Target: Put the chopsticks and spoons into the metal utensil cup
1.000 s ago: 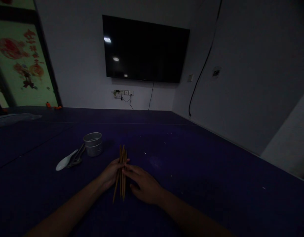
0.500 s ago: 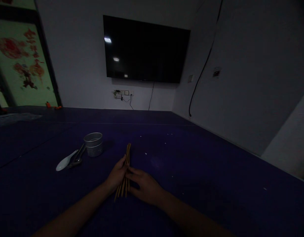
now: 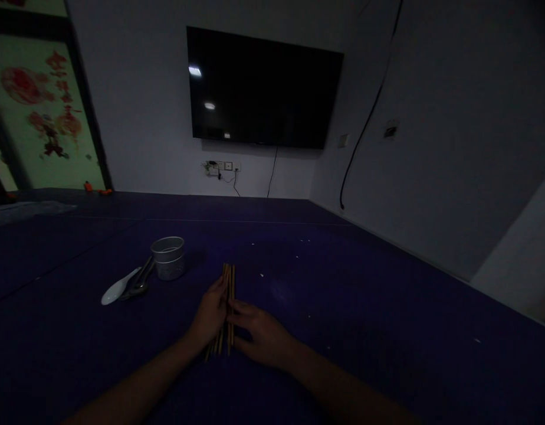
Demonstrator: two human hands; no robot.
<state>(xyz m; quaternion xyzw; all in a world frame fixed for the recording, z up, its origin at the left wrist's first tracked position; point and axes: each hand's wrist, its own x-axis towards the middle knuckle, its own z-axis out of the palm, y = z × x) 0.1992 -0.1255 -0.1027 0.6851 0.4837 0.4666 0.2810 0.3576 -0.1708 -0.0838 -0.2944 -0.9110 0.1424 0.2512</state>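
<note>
A loose bundle of chopsticks (image 3: 229, 283), thin and yellow-brown, is held between my two hands over the dark purple surface (image 3: 378, 283). My left hand (image 3: 212, 310) is closed around most of them, and their lower ends fan out beneath it. On the right side of the bundle, my right hand (image 3: 261, 330) pinches a chopstick or two with thumb and fingers. To the left stands a silver metal cup (image 3: 170, 260), upright. Beside it lie a white spoon (image 3: 119, 287) and darker metal utensils (image 3: 137, 289), partly overlapping.
Small white scraps (image 3: 262, 275) lie scattered on the surface. A large television (image 3: 263, 88) hangs on the far wall above sockets (image 3: 228, 166) with loose cables. A black cable (image 3: 365, 124) runs down the right wall. Clear plastic (image 3: 29, 209) lies at far left.
The chopsticks' upper ends have spread apart, and a part of the bundle has separated toward my right hand. Both hands stay in nearly the same place.
</note>
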